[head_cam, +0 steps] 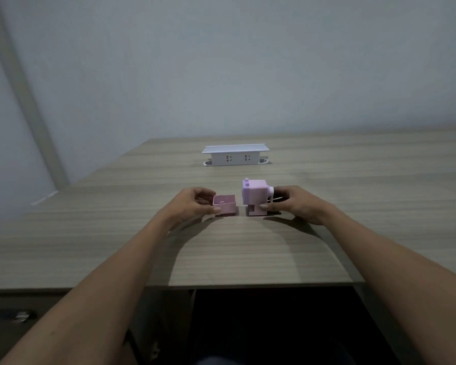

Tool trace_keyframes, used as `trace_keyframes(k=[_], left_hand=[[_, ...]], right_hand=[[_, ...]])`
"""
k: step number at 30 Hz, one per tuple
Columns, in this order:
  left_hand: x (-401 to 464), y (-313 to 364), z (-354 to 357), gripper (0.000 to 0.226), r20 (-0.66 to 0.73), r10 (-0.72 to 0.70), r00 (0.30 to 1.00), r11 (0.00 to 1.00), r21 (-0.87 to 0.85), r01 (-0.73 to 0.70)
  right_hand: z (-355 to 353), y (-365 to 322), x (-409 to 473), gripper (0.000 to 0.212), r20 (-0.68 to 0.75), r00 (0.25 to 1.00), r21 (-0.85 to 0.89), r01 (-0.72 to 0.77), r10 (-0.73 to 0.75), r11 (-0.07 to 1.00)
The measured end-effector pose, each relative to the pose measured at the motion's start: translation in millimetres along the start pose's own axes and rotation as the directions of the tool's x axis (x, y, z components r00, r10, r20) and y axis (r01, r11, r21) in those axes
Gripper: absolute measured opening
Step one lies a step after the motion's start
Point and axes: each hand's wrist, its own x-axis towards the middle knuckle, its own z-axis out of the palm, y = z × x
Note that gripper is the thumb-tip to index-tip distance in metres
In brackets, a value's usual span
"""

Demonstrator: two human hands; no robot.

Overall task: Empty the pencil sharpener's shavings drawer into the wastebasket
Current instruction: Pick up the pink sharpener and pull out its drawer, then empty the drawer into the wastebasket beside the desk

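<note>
A small lilac pencil sharpener (256,197) stands on the wooden desk (248,248), its lower front slot showing as an open gap. My right hand (292,204) grips it from the right, thumb on its lower front. Just left of it sits the pink shavings drawer (225,205), pulled clear of the sharpener and resting on the desk with its open top up. My left hand (195,204) holds the drawer by its left end, thumb at the front corner. No wastebasket is in view.
A white socket box (234,155) rises from the desk behind the sharpener. A grey wall runs along the back. The desk's front edge is close to me, with a dark opening below and a drawer front with a lock (20,316) at lower left.
</note>
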Motion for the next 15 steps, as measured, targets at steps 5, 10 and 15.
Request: trace_keyframes(k=[5, 10, 15], left_hand=[[-0.7, 19.3, -20.2, 0.057, -0.061, 0.005, 0.998, 0.999, -0.036, -0.007], [5.6, 68.8, -25.8, 0.055, -0.077, 0.1, 0.992, 0.994, -0.028, -0.102], [8.0, 113.8, -6.2, 0.056, -0.047, 0.186, 0.981, 0.981, -0.04, -0.188]], right_hand=[[-11.5, -18.0, 1.2, 0.069, -0.073, 0.997, -0.067, 0.017, -0.022, 0.998], [-27.6, -62.8, 0.1, 0.077, -0.136, 0.98, -0.134, 0.127, -0.145, 0.983], [-33.9, -99.8, -9.9, 0.071, -0.147, 0.966, -0.154, 0.188, -0.211, 0.97]])
